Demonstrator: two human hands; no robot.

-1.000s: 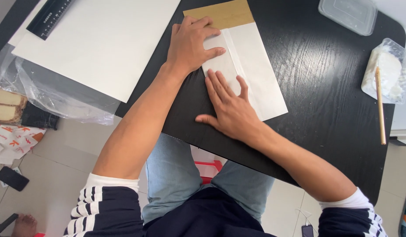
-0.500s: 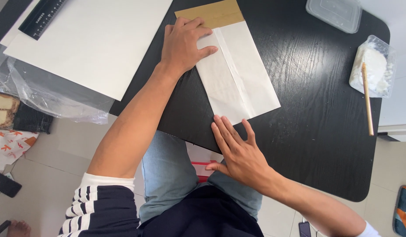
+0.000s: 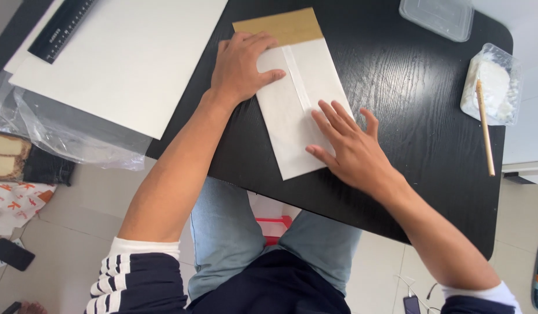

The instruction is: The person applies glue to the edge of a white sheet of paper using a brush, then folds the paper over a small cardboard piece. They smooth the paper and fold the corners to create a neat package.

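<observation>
A folded white paper [image 3: 292, 134] with a glued seam down its middle lies on the black table [image 3: 408, 104], over a brown cardboard piece [image 3: 280, 26] that sticks out at its far end. My left hand [image 3: 241, 67] lies flat on the paper's upper left part, fingers spread. Flat on the paper's lower right edge rests my right hand [image 3: 347, 142], with the fingers pointing up the sheet. Neither hand grips anything.
A large white sheet [image 3: 123, 58] with a black ruler [image 3: 62, 26] lies at the left on clear plastic wrap [image 3: 77, 139]. A clear tub of white paste [image 3: 493, 84] with a wooden stick [image 3: 485, 128] stands at the right, a clear lid [image 3: 437, 17] behind it.
My right hand slid off the paper toward the table's near edge, then came back up onto the paper's lower right part. The left hand kept its place.
</observation>
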